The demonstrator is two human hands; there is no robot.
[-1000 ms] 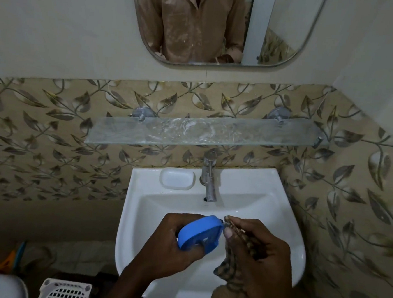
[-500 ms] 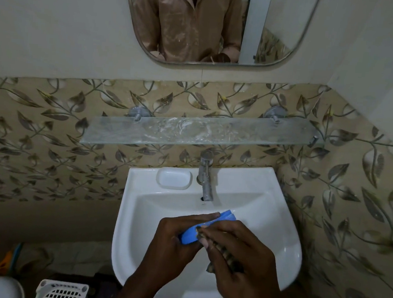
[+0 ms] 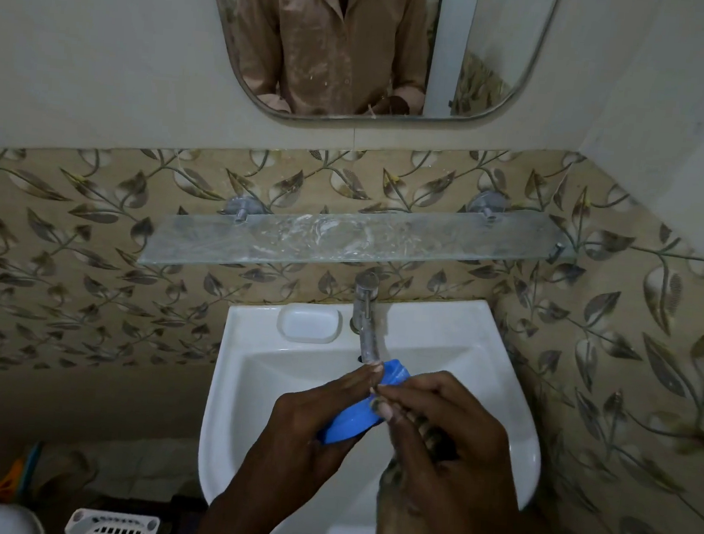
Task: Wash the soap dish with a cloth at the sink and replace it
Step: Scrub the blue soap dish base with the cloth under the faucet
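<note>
Over the white sink point(image 3: 244, 389), my left hand point(image 3: 308, 427) holds a blue soap dish point(image 3: 353, 420), tilted with its far end just below the tap's spout. My right hand point(image 3: 451, 434) grips a dark checked cloth point(image 3: 403, 502) and presses its fingertips against the dish. The cloth hangs down from that hand over the sink's front. Most of the dish is hidden by my fingers.
A metal tap point(image 3: 365, 322) stands at the sink's back, with a moulded soap recess point(image 3: 310, 324) to its left. A glass shelf point(image 3: 344, 239) spans the tiled wall above, under a mirror point(image 3: 376, 45). A white plastic basket point(image 3: 110, 528) sits on the floor at lower left.
Both hands have moved the dish away from me, up under the tap's spout. The dish has turned from facing me to lying edge-on, and my right fingers have slid along it.
</note>
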